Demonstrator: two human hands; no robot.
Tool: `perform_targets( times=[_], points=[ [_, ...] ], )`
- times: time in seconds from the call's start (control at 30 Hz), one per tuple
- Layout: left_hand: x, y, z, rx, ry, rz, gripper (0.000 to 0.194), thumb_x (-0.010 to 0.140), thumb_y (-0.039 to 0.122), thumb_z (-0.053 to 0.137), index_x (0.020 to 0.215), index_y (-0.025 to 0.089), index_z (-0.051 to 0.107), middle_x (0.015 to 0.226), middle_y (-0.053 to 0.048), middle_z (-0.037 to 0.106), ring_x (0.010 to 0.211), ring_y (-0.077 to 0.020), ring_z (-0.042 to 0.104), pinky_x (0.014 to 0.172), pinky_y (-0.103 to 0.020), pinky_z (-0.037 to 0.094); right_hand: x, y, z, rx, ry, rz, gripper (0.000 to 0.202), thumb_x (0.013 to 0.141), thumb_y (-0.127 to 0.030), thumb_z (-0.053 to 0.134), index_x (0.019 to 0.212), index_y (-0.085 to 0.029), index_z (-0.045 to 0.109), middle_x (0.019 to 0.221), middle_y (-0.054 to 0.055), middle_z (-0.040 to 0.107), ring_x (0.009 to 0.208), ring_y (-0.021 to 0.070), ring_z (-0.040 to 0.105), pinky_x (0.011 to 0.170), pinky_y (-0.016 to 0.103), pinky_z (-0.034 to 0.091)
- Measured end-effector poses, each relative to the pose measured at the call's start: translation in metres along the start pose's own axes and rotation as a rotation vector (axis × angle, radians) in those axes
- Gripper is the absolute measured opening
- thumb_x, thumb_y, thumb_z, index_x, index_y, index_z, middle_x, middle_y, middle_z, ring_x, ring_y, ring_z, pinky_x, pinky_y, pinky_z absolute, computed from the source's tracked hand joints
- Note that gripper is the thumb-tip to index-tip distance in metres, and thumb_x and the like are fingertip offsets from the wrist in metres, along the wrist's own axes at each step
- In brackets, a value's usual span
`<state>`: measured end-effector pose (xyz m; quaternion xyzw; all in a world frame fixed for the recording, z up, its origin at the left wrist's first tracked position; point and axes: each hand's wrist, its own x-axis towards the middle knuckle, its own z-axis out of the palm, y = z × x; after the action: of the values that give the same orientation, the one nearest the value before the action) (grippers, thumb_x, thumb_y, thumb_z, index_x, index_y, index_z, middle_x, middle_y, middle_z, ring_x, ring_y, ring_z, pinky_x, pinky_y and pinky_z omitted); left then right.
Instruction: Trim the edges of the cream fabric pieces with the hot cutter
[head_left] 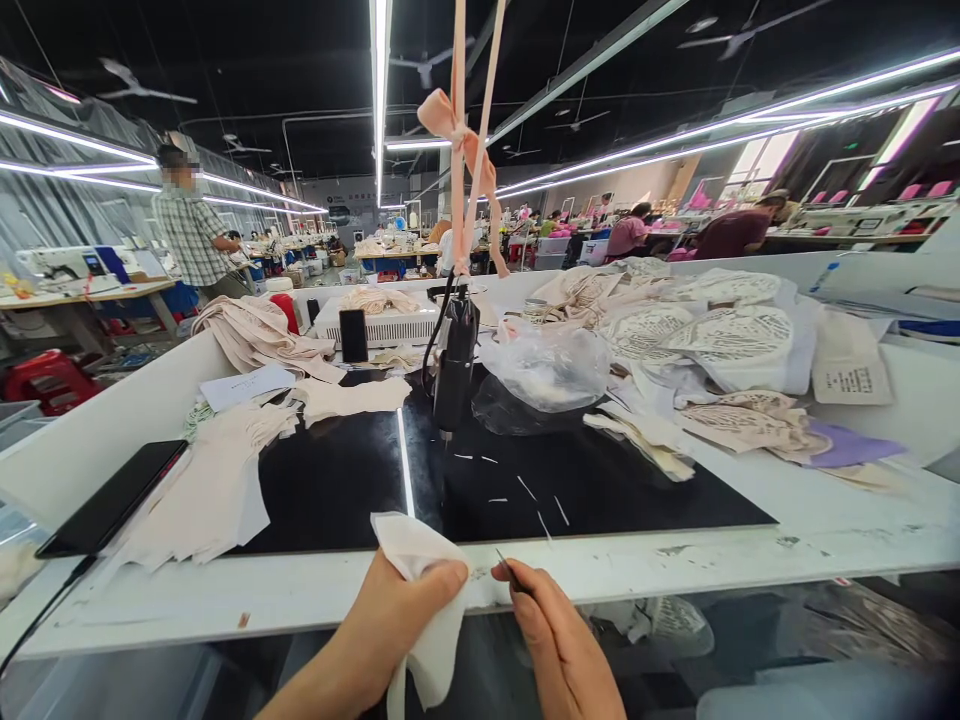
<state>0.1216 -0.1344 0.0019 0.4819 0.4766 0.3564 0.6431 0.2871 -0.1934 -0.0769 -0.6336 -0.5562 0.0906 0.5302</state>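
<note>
My left hand (390, 615) grips a pale pink fabric piece (441, 650) near the table's front edge. Its thumb lies across the cloth, and one end of the piece hangs below the edge. Just to the right, apart from the cloth, my right hand (566, 645) is closed around a small pointed metal tool (505, 567). The tip points up and left; the fingers hide the rest, so its exact kind does not show. Beyond both hands, several thin white scraps (526, 488) lie on the black mat (337, 490).
A black handheld power tool (456, 370) hangs from pink fabric ties (466, 150) above the mat. Stacked fabric pieces (217, 480) and a phone (112, 500) lie left. A plastic bag (551, 370) and patterned cut pieces (739, 340) crowd the right. Several people work farther back.
</note>
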Motion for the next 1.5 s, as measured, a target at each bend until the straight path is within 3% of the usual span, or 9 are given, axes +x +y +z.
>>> perform_targets(
  times=[0.1,0.27,0.43,0.73,0.9,1.07,1.5],
  points=[
    [0.0,-0.002,0.0,0.041,0.002,0.031,0.034,0.077,0.044,0.082,0.088,0.015,0.07,0.085,-0.003,0.067,0.082,-0.0196,0.059,0.074,-0.027,0.048,-0.002,0.005,0.001,-0.078,-0.007,-0.109,0.045,0.116,-0.051,0.038,0.125,-0.027,0.075,0.118,0.008,0.081,0.108,0.0268,0.079,0.095,0.036,0.064],
    [-0.001,0.0,0.0,0.114,0.031,0.048,0.027,0.079,0.041,0.079,0.085,0.016,0.07,0.083,-0.004,0.066,0.083,-0.0205,0.06,0.073,-0.026,0.049,0.005,0.005,-0.005,-0.203,-0.028,-0.373,0.037,0.117,-0.044,0.038,0.125,-0.027,0.07,0.099,0.006,0.079,0.089,0.0245,0.078,0.078,0.033,0.063],
    [0.0,-0.001,0.0,0.163,0.042,0.081,0.021,0.08,0.036,0.074,0.082,0.016,0.068,0.083,-0.004,0.066,0.082,-0.0199,0.059,0.072,-0.025,0.048,0.014,0.001,-0.013,-0.288,-0.072,-0.526,0.03,0.117,-0.037,0.042,0.128,-0.024,0.067,0.092,0.004,0.078,0.081,0.0222,0.079,0.075,0.03,0.063],
    [-0.001,0.001,0.001,0.166,0.008,0.112,0.017,0.077,0.034,0.072,0.078,0.018,0.064,0.078,-0.003,0.064,0.079,-0.0186,0.058,0.068,-0.024,0.046,0.014,-0.005,-0.01,-0.298,-0.038,-0.515,0.033,0.118,-0.039,0.04,0.122,-0.024,0.07,0.088,0.003,0.077,0.077,0.0214,0.078,0.074,0.03,0.062],
    [-0.006,0.007,0.005,0.138,0.053,0.083,0.02,0.075,0.035,0.073,0.074,0.019,0.061,0.076,-0.002,0.058,0.077,-0.0174,0.053,0.067,-0.024,0.044,0.013,-0.007,-0.009,-0.329,0.04,-0.5,0.041,0.118,-0.043,0.036,0.118,-0.025,0.072,0.097,0.007,0.082,0.082,0.024,0.08,0.078,0.033,0.064],
    [-0.009,0.012,0.007,0.116,0.066,0.095,0.021,0.072,0.033,0.075,0.073,0.018,0.06,0.075,-0.001,0.057,0.075,-0.0164,0.051,0.067,-0.024,0.043,0.016,-0.003,-0.012,-0.327,-0.015,-0.545,0.035,0.117,-0.04,0.041,0.12,-0.025,0.073,0.098,0.006,0.083,0.084,0.0229,0.082,0.08,0.032,0.066],
    [-0.01,0.014,0.005,0.07,0.044,0.083,0.021,0.073,0.035,0.079,0.073,0.018,0.066,0.075,-0.002,0.063,0.075,-0.018,0.056,0.067,-0.024,0.046,0.006,-0.003,-0.005,-0.143,-0.064,-0.32,0.039,0.117,-0.046,0.039,0.121,-0.027,0.073,0.096,0.005,0.078,0.088,0.0231,0.077,0.078,0.033,0.064]
  ],
)
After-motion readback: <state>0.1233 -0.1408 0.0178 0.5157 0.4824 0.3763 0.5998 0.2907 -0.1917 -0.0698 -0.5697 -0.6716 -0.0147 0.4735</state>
